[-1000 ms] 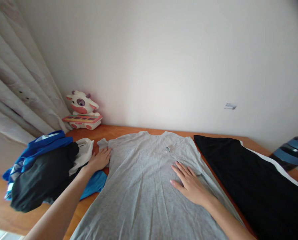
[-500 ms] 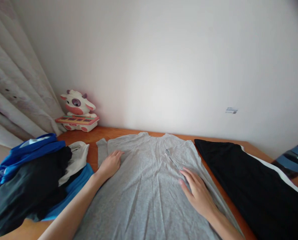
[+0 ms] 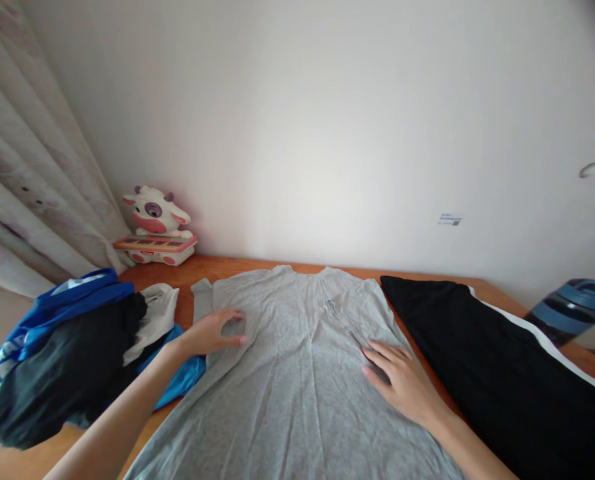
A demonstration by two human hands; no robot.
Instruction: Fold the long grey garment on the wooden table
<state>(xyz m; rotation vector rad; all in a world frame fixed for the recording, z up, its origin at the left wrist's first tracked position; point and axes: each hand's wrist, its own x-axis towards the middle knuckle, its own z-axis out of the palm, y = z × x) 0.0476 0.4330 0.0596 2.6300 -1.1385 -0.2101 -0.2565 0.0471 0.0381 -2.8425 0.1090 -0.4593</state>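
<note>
A grey shirt (image 3: 287,373) lies spread on the wooden table, its neckline toward the wall. One sleeve is folded inward over the right half, and part of the other sticks out at the upper left. Over the shirt's left side is my left hand (image 3: 217,332), thumb and fingers apart in a C shape, with nothing between them. My right hand (image 3: 397,377) rests on the right side by the cuff end of the folded sleeve, fingers stretched and thumb apart. Whether its fingertips touch the sleeve edge, I cannot tell.
To the left is a pile of clothes (image 3: 72,353) in blue, black and white. Black trousers (image 3: 457,340) with a white stripe lie at the right, beside a blue bottle (image 3: 572,308). A cow toy keyboard (image 3: 157,227) stands by the curtain (image 3: 37,153), against the wall.
My left hand has shifted slightly left, its thumb now spread from the fingers. The right hand stays in nearly the same place. The view has turned a little to the right.
</note>
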